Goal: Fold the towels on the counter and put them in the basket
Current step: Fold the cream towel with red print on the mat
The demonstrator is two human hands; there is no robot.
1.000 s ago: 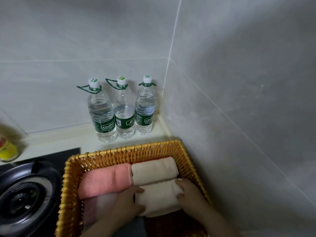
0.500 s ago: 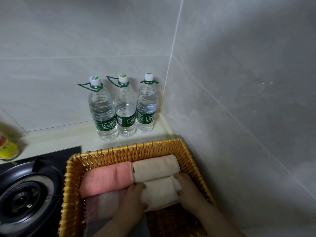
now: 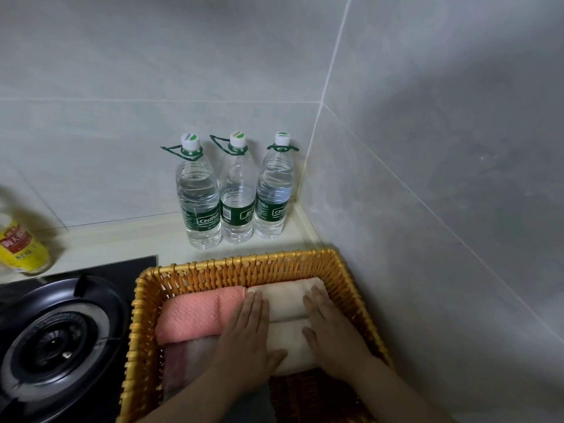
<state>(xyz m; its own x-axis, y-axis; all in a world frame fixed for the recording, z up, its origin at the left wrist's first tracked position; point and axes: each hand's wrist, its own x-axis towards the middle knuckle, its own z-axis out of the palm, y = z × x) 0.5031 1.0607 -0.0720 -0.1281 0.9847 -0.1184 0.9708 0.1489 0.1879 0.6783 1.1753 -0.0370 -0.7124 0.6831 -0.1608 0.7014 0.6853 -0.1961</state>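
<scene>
I judge the step in hand to be settling the front beige towel (image 3: 290,343) into the basket (image 3: 232,265), tight against the rear beige towel (image 3: 283,297). Both hands lie flat on the cloth. The left hand (image 3: 250,340) has its grip apart, fingers straight, with its fingertips at the seam where the pink towel (image 3: 198,315) meets the rear beige one and its thumb on the front beige fold. The right hand (image 3: 329,334) is just as open, its palm on the front towel and its fingers reaching onto the rear one. To do this well I would press down evenly with both palms and nudge the front fold back until no gap shows. Then I would lift straight up, so that nothing drags open or pulls the pink towel askew. The beige pair look smooth and plump, folded into thick pads lying side by side along the basket's right half. The pink one has a waffle texture and sits in the far left part. A paler, mottled pink towel (image 3: 189,361) lies in front of it, partly hidden under the left forearm. The wicker basket stands on the worktop (image 3: 122,242) in the corner, beside the gas burner (image 3: 55,340) and in front of three water bottles (image 3: 236,190). I see no loose towel on the worktop from here.
</scene>
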